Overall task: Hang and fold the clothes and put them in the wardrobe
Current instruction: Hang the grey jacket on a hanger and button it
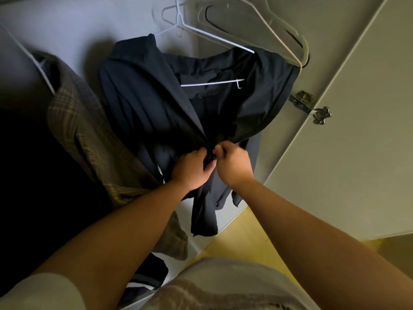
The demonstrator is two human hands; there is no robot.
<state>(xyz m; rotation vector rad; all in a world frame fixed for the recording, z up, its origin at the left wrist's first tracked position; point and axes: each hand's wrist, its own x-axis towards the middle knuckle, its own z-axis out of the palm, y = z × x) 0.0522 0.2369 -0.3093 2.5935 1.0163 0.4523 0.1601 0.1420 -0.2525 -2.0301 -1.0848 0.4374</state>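
**Inspector:** State the item and where it is.

**Assistant:** One dark jacket (138, 97), running from 12 o'clock down to the centre of the view. It is on a white hanger (207, 83) inside the wardrobe (78, 25). Its hem falls toward 6 o'clock.

**Inspector:** And the hands?

**Assistant:** Both are just below centre, nearly touching. The left hand (192, 170) has its fingers curled round the jacket's left front edge. The right hand (232, 163) pinches the opposite edge between thumb and fingertips. The two edges meet between them.

**Inspector:** Which step is this?

**Assistant:** In my judgement, hanging. The garment is already on its hanger and the front is being closed. I cannot tell whether the fastening is a button or a snap, because the fingers hide it.

**Inspector:** What else is nearby?

**Assistant:** A plaid jacket (85, 130) hangs at 9 o'clock, touching the dark one. An empty hanger (274, 33) is at 1 o'clock and the open door (346, 142) is at 3 o'clock.

**Inspector:** What does the next move call for?

**Assistant:** Probably a small, precise pinch that holds both edges level while the fastening goes through. The pull should be light, since a downward tug could tilt the hanger or drag a shoulder off it. After that, both hands let go and the front is checked to see that it hangs straight.
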